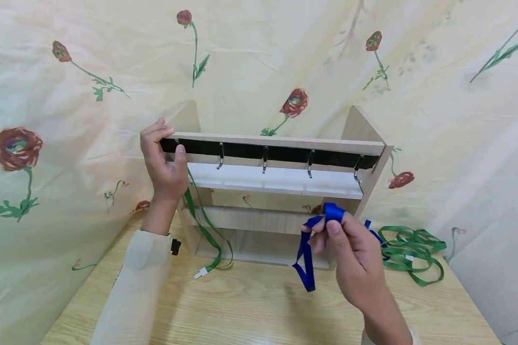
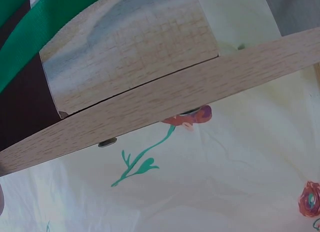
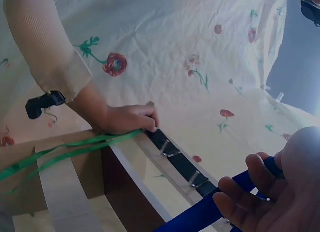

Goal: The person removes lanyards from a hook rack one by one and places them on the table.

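My left hand (image 1: 164,163) grips the left end of the wooden rack's (image 1: 280,140) top rail, fingers over the back and thumb in front, by the leftmost hook. A green lanyard (image 1: 203,230) hangs down from beside that hand, its white clip end just above the table. In the head view, my right hand (image 1: 358,254) pinches a blue lanyard (image 1: 306,258) between thumb and fingers, in front of the rack's right side. A loop of the ribbon dangles below. Several metal hooks (image 1: 265,159) line the black strip; the middle and right ones carry nothing.
More green lanyards (image 1: 414,254) lie heaped on the wood-grain table (image 1: 250,311) right of the rack, with a bit of blue ribbon (image 1: 373,232) beside them. Flower-printed cloth (image 1: 250,52) covers the walls behind. The rack has a white shelf (image 1: 276,179) beneath the hooks.
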The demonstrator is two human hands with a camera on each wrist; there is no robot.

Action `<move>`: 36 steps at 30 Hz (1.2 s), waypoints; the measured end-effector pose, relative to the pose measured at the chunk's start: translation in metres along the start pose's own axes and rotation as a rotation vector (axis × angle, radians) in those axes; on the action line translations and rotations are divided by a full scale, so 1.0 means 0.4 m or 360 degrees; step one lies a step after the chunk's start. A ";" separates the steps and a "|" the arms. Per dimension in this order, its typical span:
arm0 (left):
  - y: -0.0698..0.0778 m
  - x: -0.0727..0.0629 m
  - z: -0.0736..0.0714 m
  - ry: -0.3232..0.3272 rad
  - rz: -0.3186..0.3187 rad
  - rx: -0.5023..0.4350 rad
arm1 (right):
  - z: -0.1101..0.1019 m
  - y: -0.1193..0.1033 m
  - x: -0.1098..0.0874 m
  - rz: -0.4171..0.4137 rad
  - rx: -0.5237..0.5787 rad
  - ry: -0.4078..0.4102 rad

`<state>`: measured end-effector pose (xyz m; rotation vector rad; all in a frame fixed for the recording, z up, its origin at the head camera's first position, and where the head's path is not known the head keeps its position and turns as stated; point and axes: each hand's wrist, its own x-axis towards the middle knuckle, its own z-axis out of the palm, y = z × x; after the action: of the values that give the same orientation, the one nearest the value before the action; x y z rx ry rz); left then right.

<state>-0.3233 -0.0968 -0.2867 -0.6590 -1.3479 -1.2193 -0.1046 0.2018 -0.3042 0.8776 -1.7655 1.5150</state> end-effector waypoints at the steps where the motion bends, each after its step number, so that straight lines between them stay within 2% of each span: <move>1: 0.000 0.000 0.000 0.0001 -0.0001 -0.0001 | -0.008 0.000 -0.002 -0.0003 -0.0004 0.0017; 16: -0.001 -0.002 0.003 -0.0011 -0.0003 0.0026 | -0.117 0.017 -0.039 0.0062 -0.0220 0.0205; 28: 0.009 0.012 0.001 0.0003 -0.0005 0.0019 | -0.199 0.039 -0.084 0.0200 -0.0340 0.0380; 31: 0.008 0.010 0.000 0.0005 -0.0016 0.0014 | -0.223 0.037 -0.086 0.0291 -0.0496 0.0446; 36: 0.007 0.001 0.002 0.0008 -0.0026 0.0002 | -0.261 0.023 -0.089 0.0615 -0.0952 0.0523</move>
<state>-0.3212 -0.0955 -0.2853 -0.6449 -1.3522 -1.2325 -0.0870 0.3088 -0.3252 -0.0098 -2.0319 1.1452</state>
